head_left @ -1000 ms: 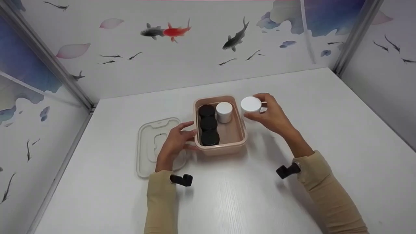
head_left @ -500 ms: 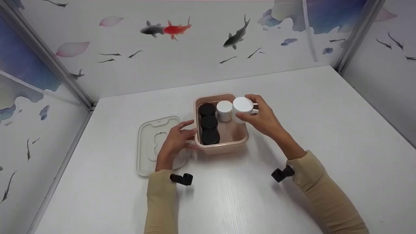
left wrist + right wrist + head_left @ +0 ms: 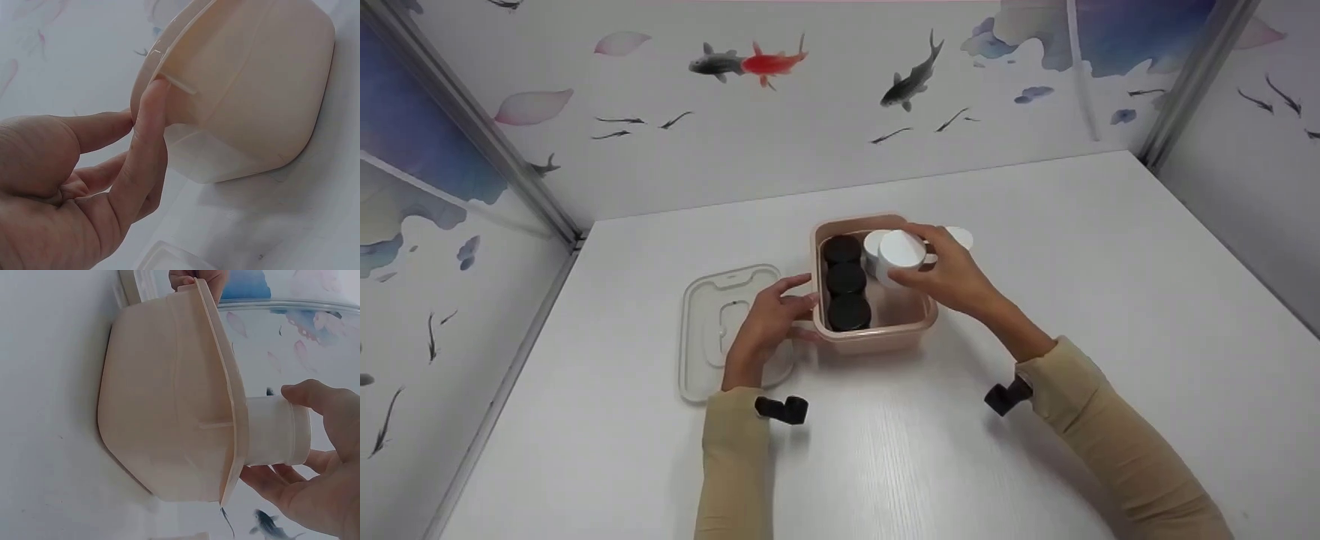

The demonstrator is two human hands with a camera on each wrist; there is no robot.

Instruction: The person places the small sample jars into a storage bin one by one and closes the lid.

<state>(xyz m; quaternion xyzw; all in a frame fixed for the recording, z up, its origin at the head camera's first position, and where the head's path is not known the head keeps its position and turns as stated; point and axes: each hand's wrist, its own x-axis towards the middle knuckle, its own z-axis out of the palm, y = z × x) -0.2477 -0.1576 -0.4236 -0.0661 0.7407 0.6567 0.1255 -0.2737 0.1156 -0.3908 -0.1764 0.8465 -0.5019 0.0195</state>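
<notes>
My right hand (image 3: pixel 949 274) holds a white lidded jar (image 3: pixel 900 251) by its sides over the pink box. The jar's lower part is below the box rim in the right wrist view, where the lid end (image 3: pixel 301 430) sits between thumb and fingers. Inside the box (image 3: pixel 877 341), several black-topped jars (image 3: pixel 847 279) stand in a row on the left, with another white jar (image 3: pixel 872 246) at the back, partly hidden by the held one. My left hand (image 3: pixel 769 319) pinches the box's left rim, thumb on the edge and fingers beneath it.
A translucent whitish lid (image 3: pixel 697 337) lies flat on the white table, left of the box and partly under my left hand. Behind my right hand, a white round-topped thing (image 3: pixel 959 238) shows in part. A patterned wall (image 3: pixel 810 150) rises at the table's back.
My right hand has carried the white jar leftward from beside the box to above its inside and lowered it partly in. The left hand keeps its hold on the rim.
</notes>
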